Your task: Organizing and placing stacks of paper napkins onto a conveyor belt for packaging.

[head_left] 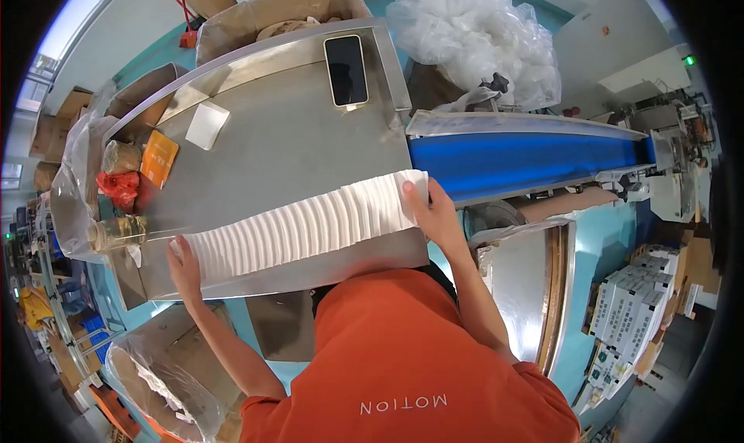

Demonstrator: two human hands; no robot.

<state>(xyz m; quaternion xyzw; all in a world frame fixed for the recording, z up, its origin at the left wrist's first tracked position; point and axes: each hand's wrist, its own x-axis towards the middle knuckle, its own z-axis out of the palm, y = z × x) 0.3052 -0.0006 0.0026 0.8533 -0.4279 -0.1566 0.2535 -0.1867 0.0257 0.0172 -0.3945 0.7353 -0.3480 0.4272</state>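
A long row of white packets (298,224), thin and packed face to face on edge, stretches across the near part of a metal table (287,148). My left hand (184,268) closes on the row's left end, its fingers curled around the last pieces. At the other end, beside the blue conveyor belt, my right hand (435,214) grips the row with the thumb on top. Between the two hands the row bows slightly and rises to the right. I cannot tell whether its middle rests on the metal.
A phone (346,71) and a single white packet (207,125) lie farther back. An orange pouch (159,159), red plastic (118,189) and a clear jar (120,233) stand at left. The blue conveyor belt (527,156) runs off right; clear plastic bags (480,40) are heaped behind it.
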